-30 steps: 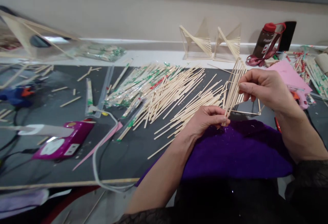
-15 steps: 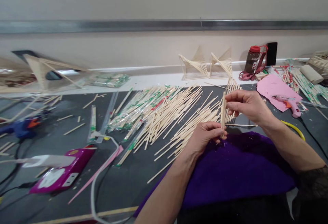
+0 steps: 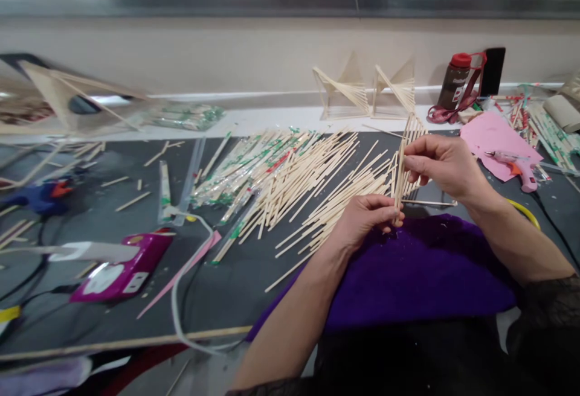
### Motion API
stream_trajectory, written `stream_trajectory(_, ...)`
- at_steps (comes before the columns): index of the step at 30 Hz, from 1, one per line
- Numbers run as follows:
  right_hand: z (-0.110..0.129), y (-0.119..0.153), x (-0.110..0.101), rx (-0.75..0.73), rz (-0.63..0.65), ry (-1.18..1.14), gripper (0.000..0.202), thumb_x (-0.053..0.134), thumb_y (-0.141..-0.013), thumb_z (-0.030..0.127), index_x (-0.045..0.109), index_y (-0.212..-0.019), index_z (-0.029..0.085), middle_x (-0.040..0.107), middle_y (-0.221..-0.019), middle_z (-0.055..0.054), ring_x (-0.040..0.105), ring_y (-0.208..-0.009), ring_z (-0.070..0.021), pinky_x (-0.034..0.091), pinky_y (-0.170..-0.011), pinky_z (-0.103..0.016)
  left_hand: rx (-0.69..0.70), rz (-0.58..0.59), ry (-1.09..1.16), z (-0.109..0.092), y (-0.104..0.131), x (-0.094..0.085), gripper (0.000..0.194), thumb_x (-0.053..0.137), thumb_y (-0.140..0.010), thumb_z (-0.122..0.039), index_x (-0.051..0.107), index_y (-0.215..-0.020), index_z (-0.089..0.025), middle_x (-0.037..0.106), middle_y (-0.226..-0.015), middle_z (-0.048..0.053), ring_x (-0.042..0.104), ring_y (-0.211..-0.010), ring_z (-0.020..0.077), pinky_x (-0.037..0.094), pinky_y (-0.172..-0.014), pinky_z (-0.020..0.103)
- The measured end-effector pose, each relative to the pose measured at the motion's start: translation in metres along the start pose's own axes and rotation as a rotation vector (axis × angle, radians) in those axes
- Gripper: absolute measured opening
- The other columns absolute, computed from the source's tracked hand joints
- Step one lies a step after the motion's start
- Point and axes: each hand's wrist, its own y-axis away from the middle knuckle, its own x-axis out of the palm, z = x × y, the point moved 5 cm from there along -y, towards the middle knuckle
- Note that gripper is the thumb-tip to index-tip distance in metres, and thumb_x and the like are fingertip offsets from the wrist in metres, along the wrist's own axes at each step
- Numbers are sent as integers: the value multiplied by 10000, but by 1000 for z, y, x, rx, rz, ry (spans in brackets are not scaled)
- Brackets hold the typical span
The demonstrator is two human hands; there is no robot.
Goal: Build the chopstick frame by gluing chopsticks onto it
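Note:
A small structure of pale wooden chopsticks [image 3: 411, 130] stands at the table's edge, its slats fanned in a row behind my right hand. My left hand [image 3: 371, 216] pinches the lower end of an upright chopstick [image 3: 399, 180] on its near side. Higher up, my right hand [image 3: 441, 160] has thumb and fingers closed on the same upright part. Fingers hide part of the structure, and I cannot tell whether one or two sticks are pinched. Loose chopsticks [image 3: 301, 185] lie in a pile left of my hands. Purple cloth [image 3: 421, 275] lies below them.
Two finished-looking stick frames [image 3: 342, 91] stand by the wall. Wrapped chopsticks [image 3: 254, 160] lie left of the pile. A pink glue gun [image 3: 521, 169] rests on pink paper [image 3: 483, 136] at right, near a bottle [image 3: 454, 85]. A magenta power strip [image 3: 122, 269] with cables sits at left.
The view has tipped downward, so the table and hands appear higher. Both hands keep their hold on the upright chopstick, which leans slightly more to the right at its top.

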Motion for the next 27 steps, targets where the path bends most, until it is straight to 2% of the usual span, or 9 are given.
stream_trajectory(4,0,-1,0,-3,-11,23,148,704,-748,296,678,-766,151,619,-605,9,559,-486,-84,446,-445,-212,16,11,-22,-2,1,0,210,823,-571,-314,736,-679,-157,735,-654,59,667,-579,140,466,-495,212)
stream_trajectory(6,3,-1,-2,-21,-26,42,133,695,-757,284,674,-765,153,611,-604,11,558,-488,-85,447,-454,-217,55,-30,-41,-7,2,-5,195,817,-584,-314,746,-688,-164,734,-665,52,659,-592,135,481,-526,223)
stream_trajectory(10,11,3,-4,-87,-73,109,119,680,-781,272,658,-757,158,607,-625,6,578,-521,-94,449,-482,-228,277,-269,-51,-23,5,-25,161,811,-613,-310,753,-689,-180,743,-735,30,640,-653,116,488,-572,215)
stream_trajectory(14,8,4,2,-123,-89,150,110,657,-805,274,658,-782,166,644,-692,-7,620,-577,-112,487,-542,-251,547,-540,43,-36,11,-44,183,799,-648,-331,743,-742,-185,698,-662,-2,586,-579,84,414,-483,178)
stream_trajectory(16,3,4,7,-140,-70,131,140,636,-821,270,685,-902,167,688,-788,-29,671,-684,-143,530,-614,-278,634,-596,86,-39,14,-47,227,796,-660,-366,729,-779,-185,664,-618,-18,550,-518,72,378,-444,179)
stream_trajectory(20,-1,4,11,-196,-39,119,351,651,-824,255,673,-1170,198,713,-1079,-77,691,-959,-198,563,-850,-375,757,-680,57,-44,23,-47,279,771,-694,-442,676,-789,-197,610,-567,-45,508,-453,66,359,-414,190)
stream_trajectory(22,1,4,8,-213,-43,126,384,659,-825,251,666,-1207,214,700,-1137,-76,682,-993,-204,548,-909,-401,736,-637,6,-43,24,-42,297,754,-712,-466,649,-780,-196,590,-538,-50,506,-431,69,360,-407,193)
stream_trajectory(23,2,4,6,-216,-48,133,385,660,-825,250,667,-1209,218,698,-1140,-74,680,-988,-203,546,-913,-403,679,-570,-27,-41,21,-38,303,748,-719,-469,637,-776,-194,597,-536,-45,521,-432,75,370,-410,194)
stream_trajectory(27,10,4,-4,-240,-77,194,310,666,-817,258,700,-1120,205,704,-1036,-55,667,-904,-181,547,-848,-362,285,-207,-193,-20,5,-19,297,721,-743,-455,604,-767,-183,715,-675,30,664,-577,138,475,-495,216)
